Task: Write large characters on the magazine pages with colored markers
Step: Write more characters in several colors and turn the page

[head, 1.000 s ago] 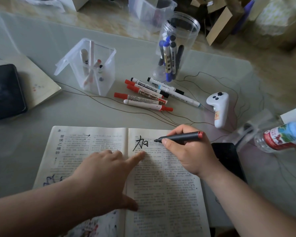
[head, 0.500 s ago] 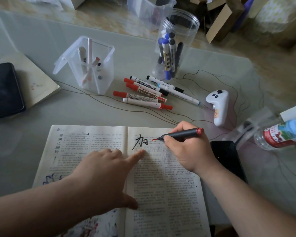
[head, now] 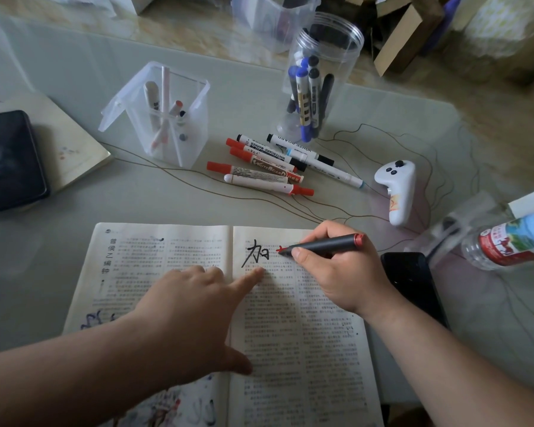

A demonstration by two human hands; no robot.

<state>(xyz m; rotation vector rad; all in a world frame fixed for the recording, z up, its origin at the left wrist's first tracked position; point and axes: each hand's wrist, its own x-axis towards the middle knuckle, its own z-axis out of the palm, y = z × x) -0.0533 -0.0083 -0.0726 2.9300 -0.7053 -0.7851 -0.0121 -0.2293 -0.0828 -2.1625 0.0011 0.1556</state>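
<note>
**Q:** How much of the writing is shown as done?

**A:** One large black character (head: 255, 252) is seen finished at the top of the right page of the open magazine (head: 305, 349), which is laid flat at the near edge of the table (head: 74, 211). A red stroke is just begun beside it, under the tip of the red marker (head: 324, 244), which is pinched in the right hand (head: 342, 272). The pages are pressed down by the left hand (head: 191, 312), its fingers flat and nothing grasped. Most of the page is judged to be unwritten as yet.

**Q:** What room is shown for further strokes?

**A:** Printed page is seen uncovered below the tip. The magazine's right edge is bordered closely by a black phone (head: 410, 282). A white controller (head: 396, 189) and a water bottle (head: 512, 241) are found beyond it. The loose whiteboard markers (head: 269, 167) are seen well apart, past the top edge.
</note>
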